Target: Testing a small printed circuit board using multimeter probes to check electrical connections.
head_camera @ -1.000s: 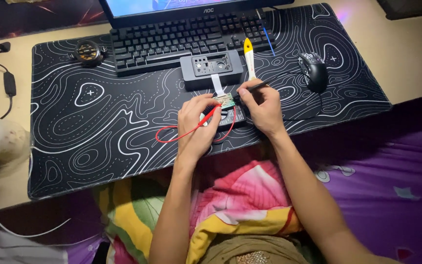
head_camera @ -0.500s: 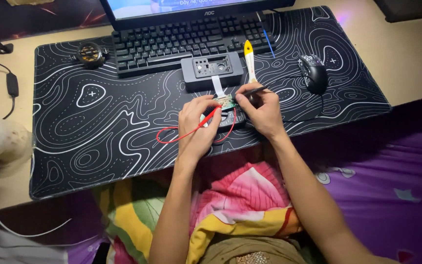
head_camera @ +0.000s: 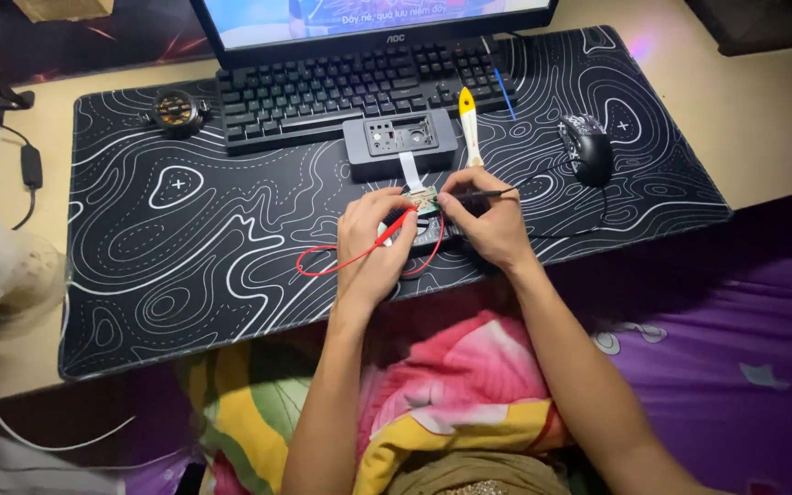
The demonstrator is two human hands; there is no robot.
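Nearest the camera a bright pink, yellow and green cloth [head_camera: 433, 403] covers the person's lap, with purple bedding [head_camera: 735, 367] to the right, and both forearms reach forward from it onto the black desk mat [head_camera: 185, 238] patterned with white contour lines. The left hand [head_camera: 373, 243] is closed on a red probe [head_camera: 394, 229], its thin red lead [head_camera: 341, 261] looping out to the left across the mat. The right hand [head_camera: 488, 220] is pinched shut around a slim black probe [head_camera: 492, 193], whose dark cable trails off to the right. Between the fingertips of both hands sits a small green circuit board [head_camera: 426, 200], resting on the mat; the fingers cover most of it, so where the probe tips touch cannot be made out. A white flat ribbon [head_camera: 409, 170] runs from the board up to an opened dark grey casing [head_camera: 400, 142] just beyond, whose shallow recess shows small parts too fine to tell apart. Beside the casing lies a yellow-and-white tool [head_camera: 469, 124], and farther right a black mouse [head_camera: 586, 147]. Behind these stands a black keyboard [head_camera: 359, 87], with a round dial-faced object [head_camera: 176, 110] to its left and a blue pen [head_camera: 504, 93] to its right. The monitor [head_camera: 368, 14] is cut off by the top edge.
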